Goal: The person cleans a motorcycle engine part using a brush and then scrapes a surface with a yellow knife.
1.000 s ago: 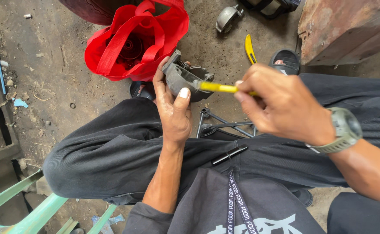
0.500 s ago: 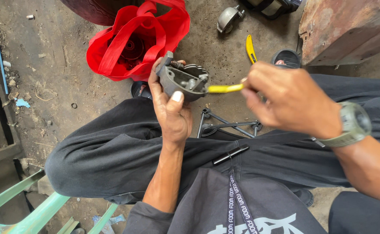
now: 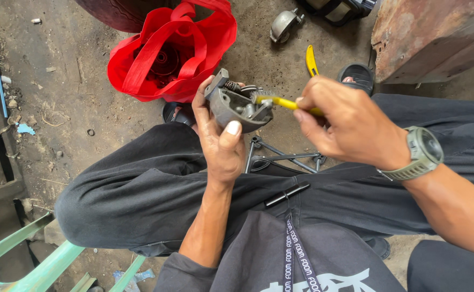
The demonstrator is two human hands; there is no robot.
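Above the lap: grey metal part [image 3: 238,106] gripped in left hand [image 3: 219,141], open face tilted towards yellow brush [image 3: 280,103] pinched in right hand [image 3: 348,124], apparently for reach.

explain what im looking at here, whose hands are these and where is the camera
The camera sits on a person's head and looks down at their own lap and hands; there is no machine. The person sits with dark trousers over a dirty concrete floor. The left hand has a grip on a grey metal part with a small spring on it. The right hand, with a wristwatch, holds a thin yellow-handled tool whose tip meets the part. On the floor lie a red cloth bag, another yellow tool, a round metal piece and a dark metal frame.
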